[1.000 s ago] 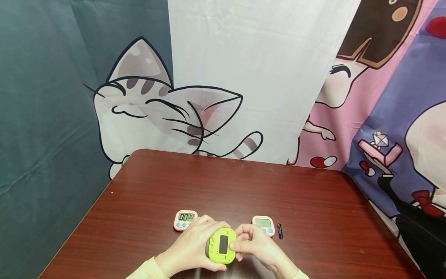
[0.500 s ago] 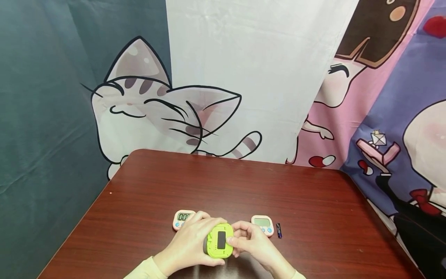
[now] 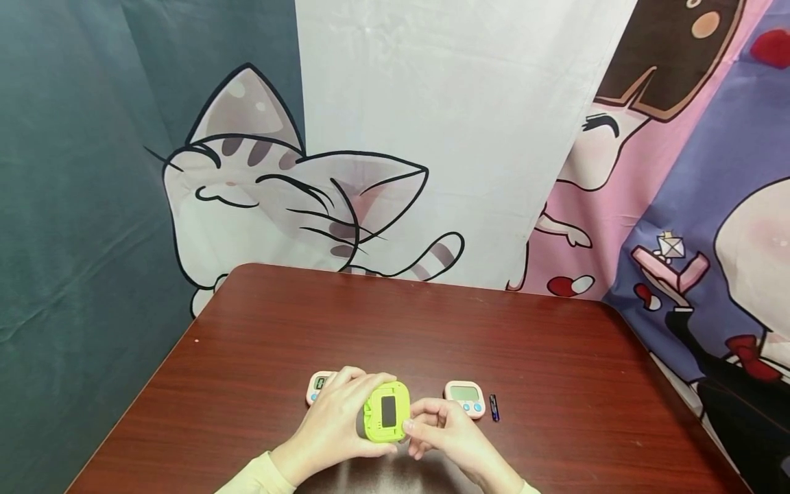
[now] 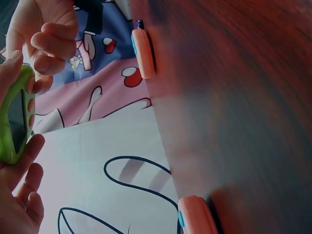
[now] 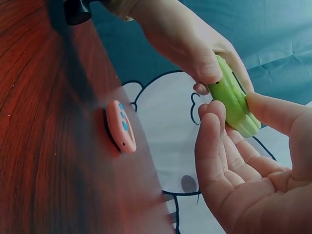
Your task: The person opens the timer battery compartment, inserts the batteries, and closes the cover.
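Note:
My left hand (image 3: 336, 418) grips a lime-green digital timer (image 3: 397, 436) by its edges, its back with a dark rectangle turned towards the head camera. In the left wrist view, the display side of the timer (image 4: 7, 134) shows, with left fingers (image 4: 30, 161) along its lower edge. My right hand (image 3: 453, 436) pinches the near right side of the timer, thumb at its back edge. In the right wrist view, the right thumb (image 5: 273, 109) touches the green body (image 5: 229, 97), while other right fingertips sit beside and behind it.
A pink timer (image 3: 316, 387) lies partly hidden behind the left hand. Another pink timer (image 3: 465, 394) with a blank display lies right of it, beside a small dark-blue battery (image 3: 494, 407). The brown table (image 3: 401, 329) reaches back to a cartoon-printed curtain (image 3: 457, 137).
The left hand has raised the green timer slightly away from the body and to the left, covering more of the left pink timer. The right thumb has shifted from its back towards its edge.

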`<act>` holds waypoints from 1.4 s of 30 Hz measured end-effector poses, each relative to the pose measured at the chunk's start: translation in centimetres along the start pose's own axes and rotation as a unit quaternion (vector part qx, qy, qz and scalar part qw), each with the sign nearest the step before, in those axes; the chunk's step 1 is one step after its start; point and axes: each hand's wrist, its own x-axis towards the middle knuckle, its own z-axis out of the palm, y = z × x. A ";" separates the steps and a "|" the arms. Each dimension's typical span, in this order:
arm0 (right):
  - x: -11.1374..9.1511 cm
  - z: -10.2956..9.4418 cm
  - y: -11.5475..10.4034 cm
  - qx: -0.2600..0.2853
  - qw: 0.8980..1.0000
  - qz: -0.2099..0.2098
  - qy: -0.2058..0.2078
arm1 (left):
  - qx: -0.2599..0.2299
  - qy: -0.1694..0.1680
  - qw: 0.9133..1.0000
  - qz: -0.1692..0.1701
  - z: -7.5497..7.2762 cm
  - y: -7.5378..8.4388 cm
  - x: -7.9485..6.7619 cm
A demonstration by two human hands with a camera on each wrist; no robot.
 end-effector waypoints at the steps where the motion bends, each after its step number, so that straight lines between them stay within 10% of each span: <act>1: 0.0 0.0 0.0 0.000 1.000 0.001 0.003 | -0.002 -0.005 1.000 0.000 0.0 0.0 0.0; 12: 0.0 0.2 0.3 -0.018 0.999 0.001 0.048 | -0.023 -0.045 0.999 -0.013 -0.1 -0.3 -0.4; 29: -0.2 0.6 0.3 -0.130 0.983 -0.055 0.118 | -0.027 0.019 0.999 -0.014 -0.4 -0.3 -0.5; 33: -0.1 0.9 0.8 -0.232 0.950 -0.130 0.166 | -0.019 0.023 0.999 -0.032 -0.4 -0.3 -0.6; 42: 0.6 0.8 2.0 -0.406 0.816 -0.356 0.208 | -0.001 0.011 0.998 -0.069 -0.4 -0.5 -0.6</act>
